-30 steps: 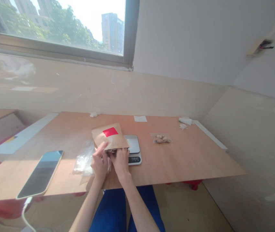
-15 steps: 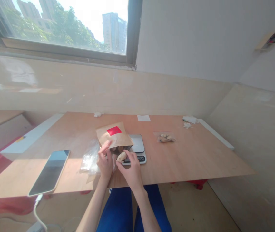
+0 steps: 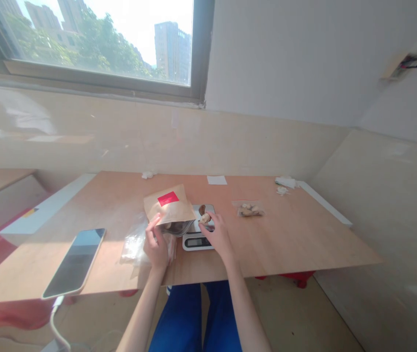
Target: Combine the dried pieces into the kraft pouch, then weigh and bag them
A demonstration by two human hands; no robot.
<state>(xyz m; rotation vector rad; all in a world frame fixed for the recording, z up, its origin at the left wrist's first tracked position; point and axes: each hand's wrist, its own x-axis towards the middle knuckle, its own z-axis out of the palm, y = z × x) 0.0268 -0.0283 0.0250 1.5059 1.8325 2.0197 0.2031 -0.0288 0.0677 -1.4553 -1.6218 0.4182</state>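
Note:
My left hand [image 3: 156, 243] grips the lower edge of a kraft paper pouch [image 3: 169, 206], which has a red label and a shiny inner lining at its open mouth. My right hand [image 3: 218, 236] is over the platform of a digital kitchen scale [image 3: 197, 241] and pinches a pale nut-like piece [image 3: 205, 219]. A darker brown piece [image 3: 202, 209] lies on the platform, just beyond my fingers. The pouch's contents are hidden.
A crumpled clear plastic bag [image 3: 134, 247] lies left of my left hand. A small clear bag of pale pieces [image 3: 248, 209] sits right of the scale on the plywood table [image 3: 289, 242]. A smartphone [image 3: 74, 263] with a charging cable lies at the near left.
My right hand has moved right, away from the pouch, carrying the pale piece over the scale. A brown piece now shows on the platform, and the pouch's shiny mouth is more visible.

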